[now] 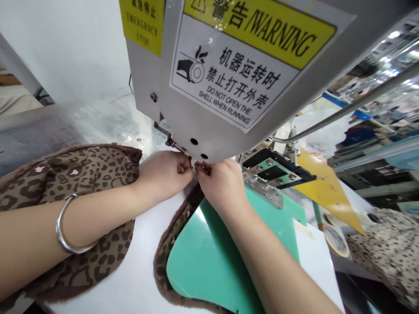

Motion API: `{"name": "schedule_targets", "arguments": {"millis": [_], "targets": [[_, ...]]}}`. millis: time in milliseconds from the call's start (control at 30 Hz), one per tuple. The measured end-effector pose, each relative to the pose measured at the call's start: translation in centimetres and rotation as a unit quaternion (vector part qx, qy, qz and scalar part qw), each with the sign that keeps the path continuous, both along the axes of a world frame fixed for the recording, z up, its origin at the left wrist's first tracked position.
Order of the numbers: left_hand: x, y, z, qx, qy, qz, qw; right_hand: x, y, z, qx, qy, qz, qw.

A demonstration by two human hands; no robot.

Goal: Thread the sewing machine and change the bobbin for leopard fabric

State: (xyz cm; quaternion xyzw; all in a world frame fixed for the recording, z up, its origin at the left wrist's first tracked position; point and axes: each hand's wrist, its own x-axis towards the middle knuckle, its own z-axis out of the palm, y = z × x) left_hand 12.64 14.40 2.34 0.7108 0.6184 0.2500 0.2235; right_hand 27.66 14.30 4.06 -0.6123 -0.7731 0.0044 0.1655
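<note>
A brown leopard-print fabric (111,253) with a plush edge lies bunched on the left of the white surface (144,244), beneath and on both sides of the left forearm. A border of the same print, the plush-edged strip (161,257), shows around the curved outline of a glossy green template (209,257) and runs up to the gap between the hands. Whether the strip and the bunched part are one piece cannot be told.

The left hand (166,172) is curled, its thumb and fingers together, just below the machine head (209,131); what it pinches, if anything, is too small to tell. A silver bangle (59,226) circles the left wrist. Just beside it, the right hand (224,181) is closed with its fingertips together on a dark brown bit at the strip's upper end, under the machine head's lower edge.

The pale machine head carries a large yellow-and-white warning label (242,69) and a yellow emergency-stop label (143,26). Right of the right hand, a black frame (303,173) and a perforated metal plate (265,192) sit at the template's upper edge. Farther right are a yellow sheet (327,187), a roll of tape (336,240) and cream fabric with dark spots (389,253).
</note>
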Motion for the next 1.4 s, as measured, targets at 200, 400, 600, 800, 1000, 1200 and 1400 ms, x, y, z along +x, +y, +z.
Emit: {"name": "schedule_targets", "arguments": {"millis": [200, 400, 600, 800, 1000, 1200, 1400], "targets": [[0.17, -0.27, 0.35, -0.013, 0.004, 0.006, 1.000, -0.15, -0.31, 0.23, 0.002, -0.014, -0.009, 1.000], [0.33, -0.17, 0.37, -0.013, 0.008, 0.010, 1.000, -0.07, -0.17, 0.12, 0.003, -0.014, -0.007, 1.000], [0.19, -0.14, 0.16, -0.005, 0.004, 0.009, 1.000, -0.18, -0.23, 0.18, 0.001, -0.013, -0.008, 1.000], [0.25, -0.11, 0.17, -0.005, 0.004, 0.007, 1.000, -0.28, -0.23, 0.34, -0.006, -0.007, -0.014, 1.000], [0.34, -0.02, 0.03, -0.006, 0.009, 0.011, 1.000, -0.24, -0.31, 0.26, -0.006, -0.006, -0.013, 1.000], [0.28, -0.19, 0.16, -0.022, 0.004, 0.008, 1.000, -0.25, -0.36, 0.48, -0.012, -0.003, -0.011, 1.000], [0.26, -0.13, 0.39, -0.020, 0.016, -0.003, 1.000, -0.21, -0.38, 0.47, -0.013, -0.005, -0.014, 1.000]]}}
